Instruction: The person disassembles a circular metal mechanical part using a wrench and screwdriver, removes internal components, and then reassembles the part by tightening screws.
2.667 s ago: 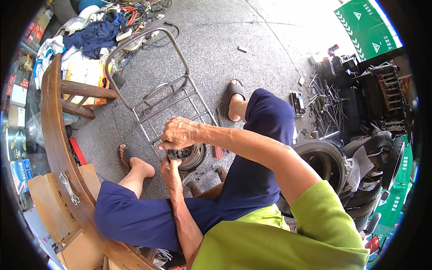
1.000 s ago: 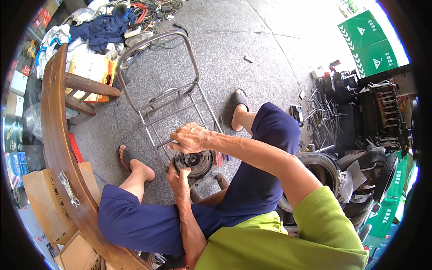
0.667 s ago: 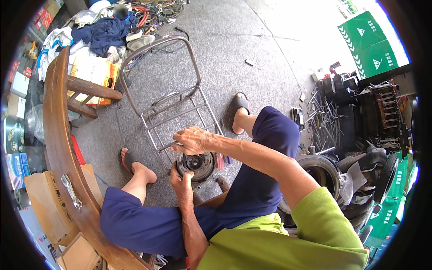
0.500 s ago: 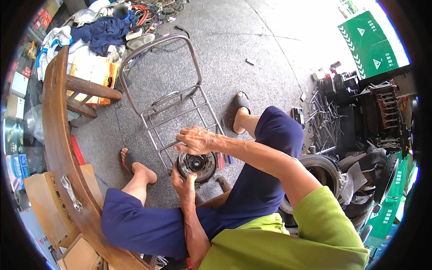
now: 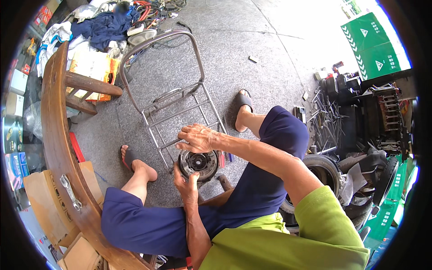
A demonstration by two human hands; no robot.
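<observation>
A round, dark metal wheel hub, with a ringed centre facing up, is between my hands above the floor. My left hand grips its near left rim, thumb on the top face and fingers around the side. Across the far rim lies my right hand, its fingers bent and pointing left. Whatever is under those fingers is hidden by the hand. Just beyond is a grey tubular metal frame with a looped handle, lying on the floor. A red handle shows beside the hub's right edge.
On my left runs a wooden bench with a wrench on it, beside cardboard boxes. To the right are tyres, a pile of metal rods and green panels. Clothes and cables lie at far left.
The view has shifted slightly. Both hands stay at the hub, in nearly the same pose.
</observation>
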